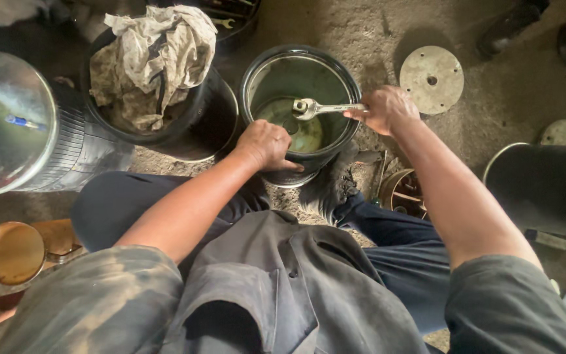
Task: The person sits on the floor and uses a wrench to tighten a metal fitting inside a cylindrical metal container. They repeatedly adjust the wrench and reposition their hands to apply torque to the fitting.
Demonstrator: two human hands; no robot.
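Right hand [386, 108] closes around the handle of a silver wrench [325, 107], whose ring end sits down inside the open metal cylinder [299, 105] standing on the dirt floor [375, 39]. Left hand [266, 144] clasps the cylinder's near rim. Largest nearby, a shiny steel drum [8, 124] lies at far left; next, a black pot [185, 124] stuffed with a dirty rag [149, 62]; then 1 round metal disc [432, 78] beyond the right hand.
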